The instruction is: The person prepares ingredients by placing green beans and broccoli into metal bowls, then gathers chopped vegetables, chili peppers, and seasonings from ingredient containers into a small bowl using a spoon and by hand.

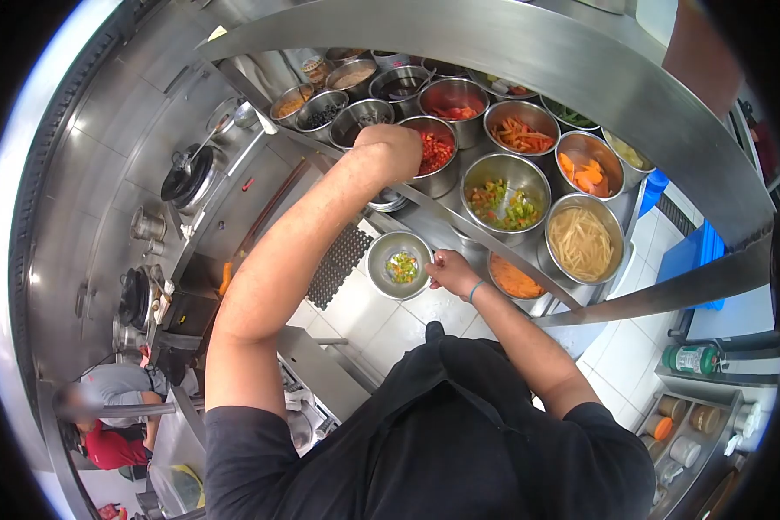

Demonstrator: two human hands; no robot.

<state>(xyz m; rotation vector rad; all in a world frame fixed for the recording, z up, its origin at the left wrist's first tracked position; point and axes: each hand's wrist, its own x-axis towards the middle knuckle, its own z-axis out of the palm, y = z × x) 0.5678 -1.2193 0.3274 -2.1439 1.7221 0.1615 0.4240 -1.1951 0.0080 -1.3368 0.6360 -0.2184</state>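
My right hand [453,273], with a teal band at the wrist, pinches the rim of a small metal bowl [378,282]. Chopped green, yellow and red pieces [402,267] lie in the bowl. My left hand [390,153] reaches over the counter, curled at the left edge of a metal pot of diced red pepper [435,153]; its fingertips are hidden, and what they hold cannot be made out. Beside that pot stands a wider pot of mixed chopped peppers [504,206]. Right of it is a pot of pale yellow strips [583,241].
Several more pots hold orange strips [520,134], orange slices [586,176] and shredded orange food [516,276]. A curved steel rail [529,35] arches over the counter. Stoves with black pans [191,176] line the left. Another person in a grey shirt [123,390] is at lower left.
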